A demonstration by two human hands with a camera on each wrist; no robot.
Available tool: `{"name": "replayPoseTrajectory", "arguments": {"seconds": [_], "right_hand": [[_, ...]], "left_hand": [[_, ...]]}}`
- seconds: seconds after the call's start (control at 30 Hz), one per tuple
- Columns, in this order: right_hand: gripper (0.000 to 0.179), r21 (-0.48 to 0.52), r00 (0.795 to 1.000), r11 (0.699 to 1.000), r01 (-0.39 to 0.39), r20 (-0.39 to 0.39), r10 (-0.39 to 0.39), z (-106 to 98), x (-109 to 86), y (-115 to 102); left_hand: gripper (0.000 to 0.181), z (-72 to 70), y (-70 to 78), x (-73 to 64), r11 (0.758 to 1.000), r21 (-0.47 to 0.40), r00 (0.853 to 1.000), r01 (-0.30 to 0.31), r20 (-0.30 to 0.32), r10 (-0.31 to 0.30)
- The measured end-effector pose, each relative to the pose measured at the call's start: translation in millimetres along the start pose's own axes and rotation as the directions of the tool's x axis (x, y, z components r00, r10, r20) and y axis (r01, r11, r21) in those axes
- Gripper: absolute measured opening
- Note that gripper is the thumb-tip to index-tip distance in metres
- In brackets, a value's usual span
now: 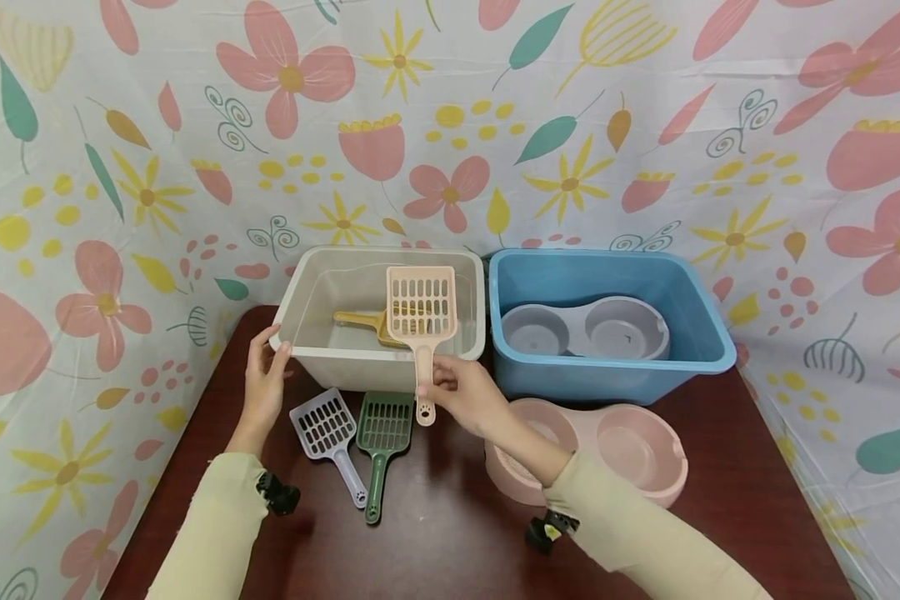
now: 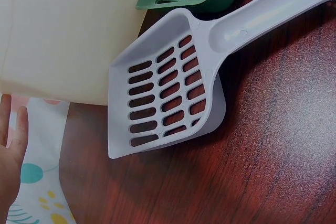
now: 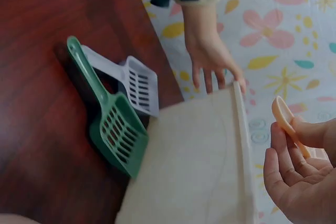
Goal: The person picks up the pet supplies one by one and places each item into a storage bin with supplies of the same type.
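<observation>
My right hand [image 1: 465, 396] pinches the handle of a peach litter scoop [image 1: 422, 342] between thumb and fingers. The scoop's slotted head is raised over the beige bin [image 1: 390, 367], near its front rim. Inside that bin lies a yellow litter scoop [image 1: 360, 319], partly hidden behind the peach one. My left hand [image 1: 265, 387] is at the bin's front left corner; in the right wrist view its fingers look mostly straight, one digit touching the rim. On the table before the bin lie a lavender litter scoop [image 2: 163, 87] and a green litter scoop [image 3: 118, 129].
Right of the beige bin stands a blue bin [image 1: 607, 375] with a grey double bowl [image 1: 573, 321] inside. A pink double bowl [image 1: 588, 442] sits in front of it, partly behind my right forearm. Floral cloth [image 1: 450, 125] hangs behind the dark wooden table [image 1: 450, 533].
</observation>
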State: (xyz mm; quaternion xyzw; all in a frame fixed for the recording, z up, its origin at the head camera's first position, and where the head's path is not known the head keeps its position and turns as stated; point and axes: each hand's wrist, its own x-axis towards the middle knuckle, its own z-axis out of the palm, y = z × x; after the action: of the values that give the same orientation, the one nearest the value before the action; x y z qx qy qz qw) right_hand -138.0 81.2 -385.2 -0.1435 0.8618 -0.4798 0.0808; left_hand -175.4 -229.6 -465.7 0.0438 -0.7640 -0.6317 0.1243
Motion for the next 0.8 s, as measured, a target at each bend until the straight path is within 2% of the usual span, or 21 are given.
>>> {"name": "replayPoseTrajectory", "arguments": {"seconds": [0.17, 0.23, 0.53, 0.8], "right_hand": [[0.053, 0.007, 0.999, 1.0, -0.03, -0.012, 0.03, -10.8, 14.7, -1.3], [0.053, 0.01, 1.0, 1.0, -0.024, -0.02, 0.024, -14.0, 19.9, -0.9], [0.046, -0.029, 0.998, 0.999, 0.013, -0.054, -0.014, -22.7, 38.7, 4.6], [0.037, -0.067, 0.996, 0.998, -0.002, -0.094, -0.005, -26.5, 54.0, 10.0]], "left_hand": [[0.048, -1.4, -22.1, 8.7, 1.0, -0.004, 1.0, 0.009, -0.024, -0.009], [0.048, -1.2, -25.9, 9.9, 1.0, 0.008, 1.0, 0.003, -0.03, -0.003], [0.047, 0.2, -26.7, 9.4, 1.0, 0.016, 0.999, -0.013, -0.03, 0.013], [0.048, 0.5, -27.7, 9.5, 1.0, 0.009, 1.0, -0.006, -0.025, 0.007]]}}
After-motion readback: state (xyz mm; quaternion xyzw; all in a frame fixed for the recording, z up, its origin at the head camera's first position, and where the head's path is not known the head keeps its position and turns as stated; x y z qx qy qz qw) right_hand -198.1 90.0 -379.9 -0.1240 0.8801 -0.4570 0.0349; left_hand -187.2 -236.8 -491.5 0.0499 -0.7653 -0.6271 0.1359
